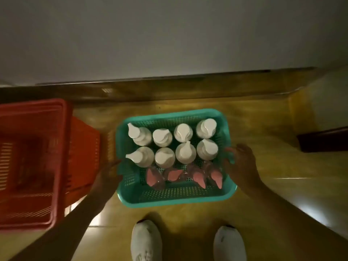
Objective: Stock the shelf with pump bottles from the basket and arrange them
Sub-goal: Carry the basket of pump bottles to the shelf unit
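Observation:
A teal plastic basket (175,196) sits low over the yellow tiled floor, seen from above. Inside stand several white pump bottles (185,152) in two rows, and several clear bottles with pink pumps (199,178) along the near side. My left hand (108,177) grips the basket's left rim. My right hand (242,164) grips its right rim, fingers curled over the edge. Whether the basket rests on the floor or hangs just above it cannot be told.
A red plastic basket (56,166) stands at the left, close to the teal one. A white wall with a dark wooden skirting (169,85) runs behind. A dark object (323,139) lies at the right. My white shoes (146,240) are below the basket.

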{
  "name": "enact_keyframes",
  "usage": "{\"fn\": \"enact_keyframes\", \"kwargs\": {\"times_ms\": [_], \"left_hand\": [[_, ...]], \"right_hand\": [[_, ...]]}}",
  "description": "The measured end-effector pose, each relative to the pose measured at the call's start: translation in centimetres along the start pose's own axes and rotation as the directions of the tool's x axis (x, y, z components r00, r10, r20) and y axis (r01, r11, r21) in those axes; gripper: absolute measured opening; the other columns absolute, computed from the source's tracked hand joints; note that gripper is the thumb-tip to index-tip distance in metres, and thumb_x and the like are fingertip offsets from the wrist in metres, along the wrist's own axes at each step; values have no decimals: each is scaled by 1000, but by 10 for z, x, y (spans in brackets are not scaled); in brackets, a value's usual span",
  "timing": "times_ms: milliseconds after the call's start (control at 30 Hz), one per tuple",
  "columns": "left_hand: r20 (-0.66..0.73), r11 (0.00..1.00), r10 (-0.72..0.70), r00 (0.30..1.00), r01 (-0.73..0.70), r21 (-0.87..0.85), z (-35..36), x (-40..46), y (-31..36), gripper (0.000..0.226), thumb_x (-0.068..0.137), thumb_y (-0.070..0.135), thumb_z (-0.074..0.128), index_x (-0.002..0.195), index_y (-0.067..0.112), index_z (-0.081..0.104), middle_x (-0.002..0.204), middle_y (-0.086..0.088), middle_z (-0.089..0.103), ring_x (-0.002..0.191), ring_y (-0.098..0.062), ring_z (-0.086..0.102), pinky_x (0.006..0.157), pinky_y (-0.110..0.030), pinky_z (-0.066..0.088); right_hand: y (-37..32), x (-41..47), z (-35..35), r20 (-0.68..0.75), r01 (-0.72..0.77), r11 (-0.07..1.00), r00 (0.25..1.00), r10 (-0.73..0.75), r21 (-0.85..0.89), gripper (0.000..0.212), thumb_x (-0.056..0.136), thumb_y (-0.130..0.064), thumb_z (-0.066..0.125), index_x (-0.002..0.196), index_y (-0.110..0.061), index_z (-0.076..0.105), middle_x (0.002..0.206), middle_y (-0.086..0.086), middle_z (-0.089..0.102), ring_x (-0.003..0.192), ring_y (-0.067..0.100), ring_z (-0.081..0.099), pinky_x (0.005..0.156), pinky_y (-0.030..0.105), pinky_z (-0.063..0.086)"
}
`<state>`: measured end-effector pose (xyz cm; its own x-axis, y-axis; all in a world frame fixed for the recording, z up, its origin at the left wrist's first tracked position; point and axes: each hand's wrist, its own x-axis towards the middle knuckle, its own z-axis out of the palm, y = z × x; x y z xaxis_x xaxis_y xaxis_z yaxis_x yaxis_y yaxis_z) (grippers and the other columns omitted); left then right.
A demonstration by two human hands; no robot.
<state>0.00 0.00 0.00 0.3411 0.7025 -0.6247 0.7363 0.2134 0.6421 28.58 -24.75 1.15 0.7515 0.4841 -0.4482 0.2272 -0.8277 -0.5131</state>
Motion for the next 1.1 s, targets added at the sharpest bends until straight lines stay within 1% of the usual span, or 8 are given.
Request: {"fn": "enact_keyframes", "kwargs": {"times_ms": [167,267,333,467,767,933,1033,1100], "left_hand": [[-48,905,56,997,-31,424,29,22,6,27,88,-5,51,113,3,56,91,-11,59,61,-19,54,41,-15,42],[-130,850,157,979,-67,523,33,24,5,29,86,-9,48,111,0,58,100,-23,61,74,-29,57,57,-29,48],[-133,842,157,979,-62,535,32,25,7,36,86,-9,47,118,3,56,113,-24,59,87,-36,60,69,-37,53],[-65,917,82,995,-50,397,28,26,4,58,85,-17,42,129,20,52,114,-16,57,59,-15,53,38,-13,41],[-67,919,23,997,5,393,2,-28,41,62,85,-18,40,133,19,50,112,-17,58,53,-12,51,32,-9,38],[-27,923,112,993,-94,374,-46,-97,91,84,79,-20,43,113,56,53,110,-14,63,61,-14,56,48,-6,45],[-44,909,87,995,-61,413,-68,-155,131,65,82,-13,49,127,33,54,123,-22,59,102,-37,61,87,-33,51],[-110,916,45,993,3,402,-77,-193,153,58,81,-13,49,130,18,54,121,-23,61,104,-39,61,85,-41,49]], "right_hand": [[21,29,31,139,-48,999,989,46,15,49,83,-11,56,131,-19,53,132,13,49,119,34,50,101,41,43],[20,34,36,62,-43,998,997,46,-52,55,84,-1,51,135,-22,50,130,16,50,114,37,52,94,39,44],[22,36,37,26,-36,997,999,38,-71,55,86,0,48,135,-23,50,129,16,52,114,37,52,91,36,43],[23,36,32,44,-30,995,998,34,-99,54,88,1,47,135,-26,50,129,14,54,113,34,53,89,33,43],[4,-12,-25,121,-63,990,990,78,-123,54,86,0,48,132,-29,52,126,11,58,108,31,57,83,26,43],[-41,-69,-107,159,-44,994,985,59,-97,55,83,0,50,130,-29,54,127,9,59,112,31,56,91,34,47],[-70,-99,-165,161,2,996,987,12,-90,56,80,-1,53,128,-28,56,123,9,62,111,31,57,90,36,47],[-92,-116,-203,173,54,996,984,-42,-68,49,78,-9,51,124,-23,60,116,12,64,107,32,58,87,35,47]]}}
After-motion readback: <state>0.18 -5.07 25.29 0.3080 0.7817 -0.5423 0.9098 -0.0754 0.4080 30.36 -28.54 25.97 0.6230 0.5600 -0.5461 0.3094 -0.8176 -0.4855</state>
